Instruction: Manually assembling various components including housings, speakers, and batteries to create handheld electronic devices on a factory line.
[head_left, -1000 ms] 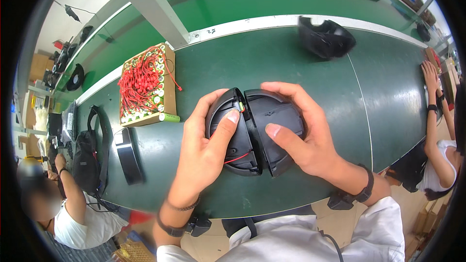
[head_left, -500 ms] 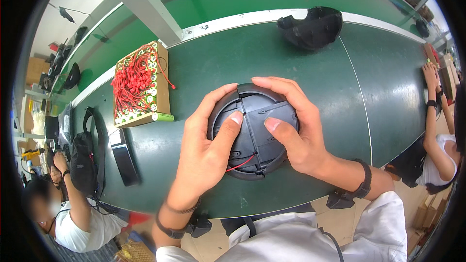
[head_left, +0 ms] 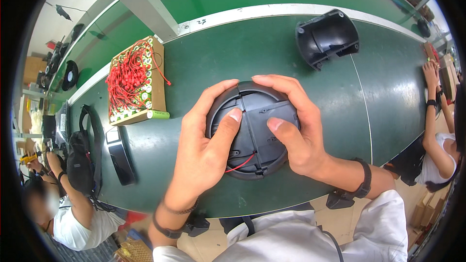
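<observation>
Both my hands clasp a round black plastic housing [head_left: 255, 140] just over the near middle of the green table. My left hand [head_left: 201, 153] wraps its left side, with the thumb pressed on the inner face. On the other side, my right hand [head_left: 306, 138] curls its fingers round the rim and lays its thumb on the flat panel. A straight seam runs across the housing, dividing the inner face in two. From the seam's lower part a thin red wire [head_left: 240, 166] comes out toward my left palm. The underside of the housing is hidden.
A curved black shell [head_left: 326, 43] lies at the back right. At the left stand a cardboard box [head_left: 158, 75] of green cells with red leads, a dark phone-like device [head_left: 121, 165] and a black bag [head_left: 80, 160]. Other people work at both ends; a post [head_left: 141, 5] rises behind.
The curved shell at the back has rolled over and shifted right, now showing its inside. My hands keep the same grip on the housing. At the left, the co-worker's hands have moved.
</observation>
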The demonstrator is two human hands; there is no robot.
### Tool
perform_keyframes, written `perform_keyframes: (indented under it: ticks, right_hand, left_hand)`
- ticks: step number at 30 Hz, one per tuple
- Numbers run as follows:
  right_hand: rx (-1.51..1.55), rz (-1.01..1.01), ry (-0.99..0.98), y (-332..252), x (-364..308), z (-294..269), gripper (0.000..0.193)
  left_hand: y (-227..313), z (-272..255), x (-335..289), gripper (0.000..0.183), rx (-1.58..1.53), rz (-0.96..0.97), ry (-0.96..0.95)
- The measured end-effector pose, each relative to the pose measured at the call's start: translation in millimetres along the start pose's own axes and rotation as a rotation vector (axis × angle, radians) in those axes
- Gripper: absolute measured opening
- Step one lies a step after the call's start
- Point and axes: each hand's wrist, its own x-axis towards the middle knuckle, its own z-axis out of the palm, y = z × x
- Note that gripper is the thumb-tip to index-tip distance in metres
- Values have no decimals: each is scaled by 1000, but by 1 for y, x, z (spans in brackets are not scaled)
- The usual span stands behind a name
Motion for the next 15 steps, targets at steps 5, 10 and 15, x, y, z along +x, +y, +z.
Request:
perform_keyframes:
  ticks: [5, 10, 15]
  right_hand:
    - [43, -39, 59, 0, -3, 4, 53]
    - [33, 26, 47, -5, -3, 1, 56]
    - [-6, 18, 11, -3, -5, 1, 59]
  left_hand:
    - [-3, -2, -1, 35, 32, 39, -4]
    - [-3, 0, 3, 35, 27, 28, -4]
    - [-3, -1, 2, 34, 10, 25, 10]
